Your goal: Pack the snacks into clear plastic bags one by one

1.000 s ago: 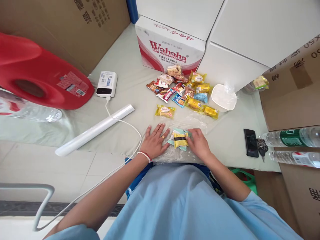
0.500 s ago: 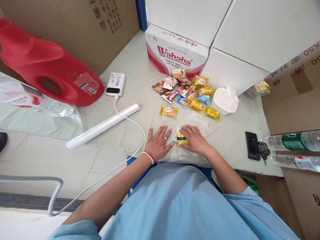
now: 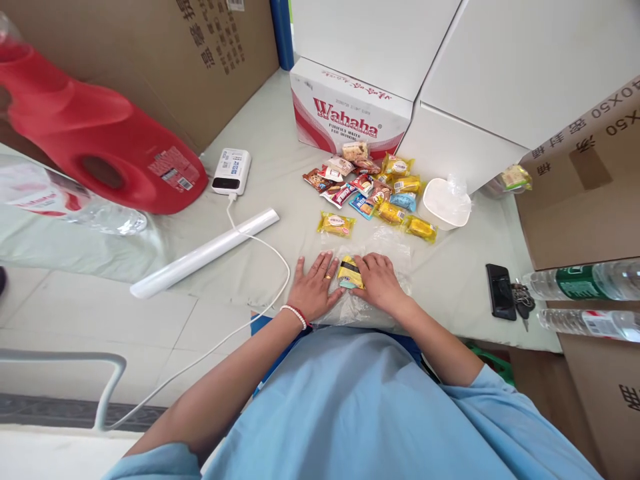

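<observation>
The left hand [image 3: 316, 285] is laid flat, fingers spread, on a clear plastic bag [image 3: 373, 310]. Just beside it, a yellow snack packet [image 3: 349, 272] is pressed down by the right hand's [image 3: 380, 285] fingertips.

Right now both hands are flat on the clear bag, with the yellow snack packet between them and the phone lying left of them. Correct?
Not quite. The head view shows the phone right of the hands, by the keys. The left hand and right hand do press the clear bag, with the yellow snack packet between them.
</observation>
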`<action>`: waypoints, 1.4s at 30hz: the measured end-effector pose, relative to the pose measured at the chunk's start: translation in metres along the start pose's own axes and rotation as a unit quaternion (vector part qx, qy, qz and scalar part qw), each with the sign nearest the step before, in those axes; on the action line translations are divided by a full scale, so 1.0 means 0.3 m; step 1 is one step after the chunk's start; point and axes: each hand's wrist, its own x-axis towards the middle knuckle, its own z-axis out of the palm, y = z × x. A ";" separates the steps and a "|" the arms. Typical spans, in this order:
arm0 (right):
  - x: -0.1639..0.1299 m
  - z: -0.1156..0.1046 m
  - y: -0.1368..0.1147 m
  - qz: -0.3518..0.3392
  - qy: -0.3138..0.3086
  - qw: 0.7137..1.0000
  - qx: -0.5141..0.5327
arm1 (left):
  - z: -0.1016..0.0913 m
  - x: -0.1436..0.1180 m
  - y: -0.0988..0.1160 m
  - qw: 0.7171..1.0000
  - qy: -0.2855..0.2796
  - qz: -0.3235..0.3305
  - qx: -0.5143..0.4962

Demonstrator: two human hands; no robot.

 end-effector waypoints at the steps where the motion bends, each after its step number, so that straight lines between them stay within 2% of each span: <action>1: -0.002 -0.001 0.010 -0.006 -0.003 1.000 -0.003 | 0.000 0.000 0.000 1.000 -0.001 -0.001 -0.001; 8: -0.045 -0.035 0.171 -0.052 0.014 0.998 -0.020 | -0.003 0.003 -0.002 1.000 -0.005 -0.001 0.002; 11: -0.051 -0.059 0.202 -0.058 0.037 0.998 -0.009 | -0.004 0.002 -0.002 1.000 -0.004 -0.001 0.004; 14: -0.028 -0.078 0.187 -0.082 0.064 0.994 0.018 | -0.006 0.001 -0.002 1.000 -0.004 -0.001 0.007; 16: -0.001 -0.076 0.165 -0.102 0.060 0.993 0.023 | -0.007 0.002 -0.001 1.000 -0.004 0.000 0.008; 22: 0.051 -0.051 0.133 -0.086 -0.046 0.995 0.028 | -0.010 0.002 0.001 1.000 -0.006 -0.002 0.011; 27: 0.052 -0.072 0.123 -0.137 -0.027 0.990 0.032 | -0.013 0.003 0.002 1.000 -0.015 -0.005 0.013; 30: 0.057 -0.075 0.131 -0.144 -0.032 0.988 0.041 | -0.017 0.003 0.003 1.000 -0.017 -0.007 0.014; 32: 0.055 -0.071 0.146 -0.137 -0.010 0.989 0.062 | -0.020 0.004 0.004 1.000 -0.016 -0.006 0.011; 36: 0.037 -0.045 0.172 -0.123 0.030 0.990 0.065 | -0.021 0.004 0.003 1.000 -0.011 -0.005 0.002; 42: 0.020 0.016 0.181 -0.140 0.008 0.990 0.035 | -0.034 0.017 0.000 0.999 -0.016 -0.035 -0.018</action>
